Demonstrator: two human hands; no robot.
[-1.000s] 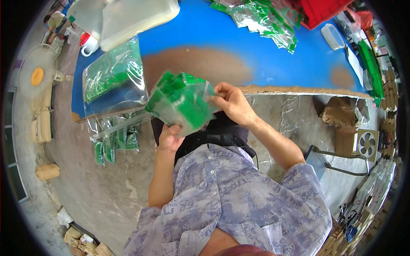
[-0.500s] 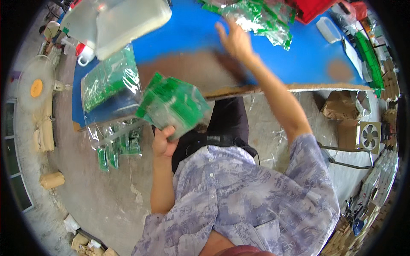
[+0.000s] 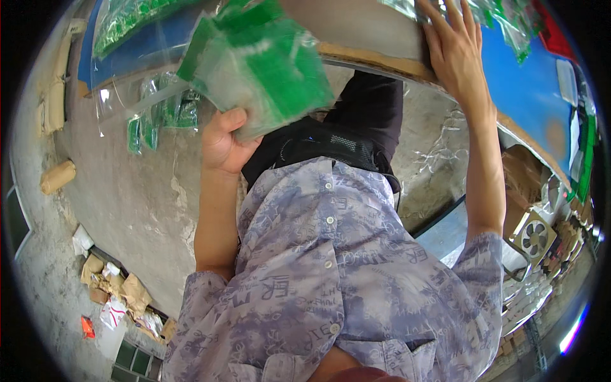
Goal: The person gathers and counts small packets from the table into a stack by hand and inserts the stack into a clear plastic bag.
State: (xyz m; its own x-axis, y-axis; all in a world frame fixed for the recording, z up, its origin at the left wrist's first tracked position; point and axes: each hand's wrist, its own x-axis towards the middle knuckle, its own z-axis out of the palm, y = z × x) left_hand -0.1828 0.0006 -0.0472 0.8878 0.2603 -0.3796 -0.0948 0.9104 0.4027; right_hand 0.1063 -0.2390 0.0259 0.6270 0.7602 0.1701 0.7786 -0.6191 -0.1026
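My left hand [image 3: 224,141] is closed on a bunch of clear plastic bags with green panels [image 3: 270,76], thumb on the near side. The bags fan out above the hand, in front of the table's edge. My right hand [image 3: 455,54] lies over the table with its fingers stretched out and apart, and nothing shows in its grip. Its fingertips are beside a clear plastic piece [image 3: 404,6] and near a pile of green and clear bags [image 3: 509,28], partly cut off at the top.
A blue-topped table [image 3: 519,83] runs across the top, its near edge worn brown. More green bags in a large clear sack [image 3: 137,19] lie at the left, with others [image 3: 162,114] hanging below. A red bin [image 3: 555,28] and cardboard box [image 3: 522,172] are at right.
The view has shifted, so the table sits higher in it. My right hand, formerly at the bag pile, is now nearer the table's edge. My left hand still holds the bags.
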